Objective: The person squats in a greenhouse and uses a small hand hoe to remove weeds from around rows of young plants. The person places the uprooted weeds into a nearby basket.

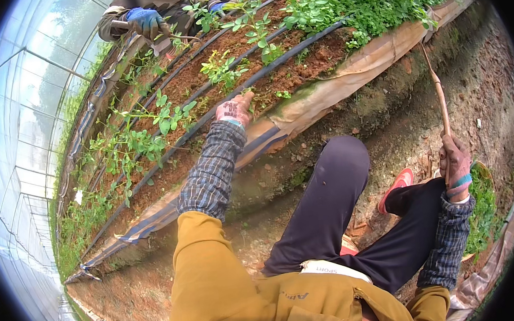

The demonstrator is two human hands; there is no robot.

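My left hand [237, 109], in a soiled pink glove, reaches down to the near edge of a raised soil bed [309, 74]. Its fingertips are at the soil beside small weeds [259, 100], just on my side of a black drip pipe [211, 113]; whether they pinch anything is hidden. My right hand [455, 157], gloved alike, is closed around the wooden handle [439, 89] of a long, slightly bent tool, likely a hoe. The tool's narrow head [428, 25] rests against the bed's cloth-lined side [379, 55], by dense green growth [375, 4].
Across the bed a person's blue-gloved hand [146, 21] grips a tool handle. Leafy rose-like plants [137, 140] stand between several drip pipes. A container of cut greens [481, 207] sits on the dirt path beside my right forearm. Greenhouse film [17, 123] curves along the left.
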